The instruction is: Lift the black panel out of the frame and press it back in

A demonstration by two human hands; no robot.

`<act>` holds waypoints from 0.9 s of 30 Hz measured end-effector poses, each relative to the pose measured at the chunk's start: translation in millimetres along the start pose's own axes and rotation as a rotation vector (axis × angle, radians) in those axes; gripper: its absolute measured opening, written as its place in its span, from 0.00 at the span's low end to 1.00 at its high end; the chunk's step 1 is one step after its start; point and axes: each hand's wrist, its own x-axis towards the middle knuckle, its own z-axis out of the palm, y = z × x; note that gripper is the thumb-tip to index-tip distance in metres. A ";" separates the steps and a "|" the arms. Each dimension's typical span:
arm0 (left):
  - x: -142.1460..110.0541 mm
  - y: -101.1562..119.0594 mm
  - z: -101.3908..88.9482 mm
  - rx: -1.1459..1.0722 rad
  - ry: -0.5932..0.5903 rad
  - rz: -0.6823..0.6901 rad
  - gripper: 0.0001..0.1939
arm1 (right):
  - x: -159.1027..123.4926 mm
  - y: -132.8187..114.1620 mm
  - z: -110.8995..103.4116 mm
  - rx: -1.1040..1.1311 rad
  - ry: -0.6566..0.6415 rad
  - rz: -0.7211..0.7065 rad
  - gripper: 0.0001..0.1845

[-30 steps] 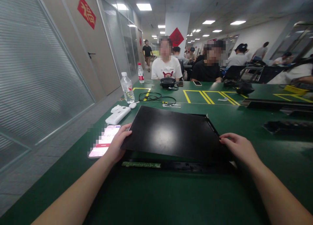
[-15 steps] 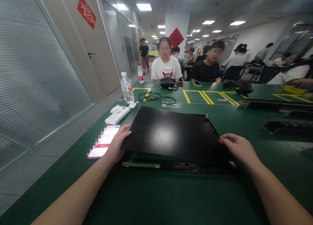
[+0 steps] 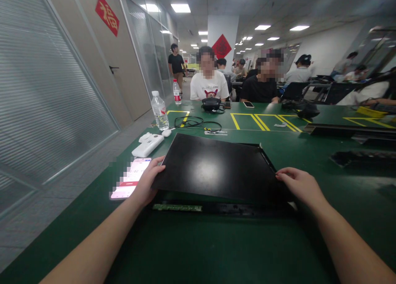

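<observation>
A flat black screen panel (image 3: 210, 166) lies tilted in front of me, its near-left side raised over a dark frame (image 3: 241, 210). A green circuit strip (image 3: 177, 207) runs along the frame's near side. My left hand (image 3: 151, 179) grips the panel's left edge, thumb on top and the other fingers partly hidden beneath. At the right edge, where panel and frame meet, my right hand (image 3: 297, 185) pinches with thumb and finger; its other fingers are curled. Beside my left wrist a lit phone (image 3: 131, 179) lies on the green table (image 3: 216, 251).
Left of the panel lie a white device (image 3: 148, 145) and a water bottle (image 3: 160, 111). Beyond it are a black cable (image 3: 188, 122) and a black headset-like object (image 3: 213, 104). Long dark strips (image 3: 349, 131) lie at the right. Two people sit across the table.
Both hands and the panel stay almost where they were; the view has shifted very slightly. A person in the background has walked closer.
</observation>
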 end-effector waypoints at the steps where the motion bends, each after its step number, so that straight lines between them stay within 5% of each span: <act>1: -0.6 0.7 0.3 -0.001 -0.002 -0.005 0.27 | -0.2 -0.1 0.0 -0.001 0.004 -0.003 0.16; 27: -6.0 9.5 8.8 -0.034 0.018 -0.039 0.30 | -3.8 2.1 3.3 -0.054 0.012 -0.142 0.15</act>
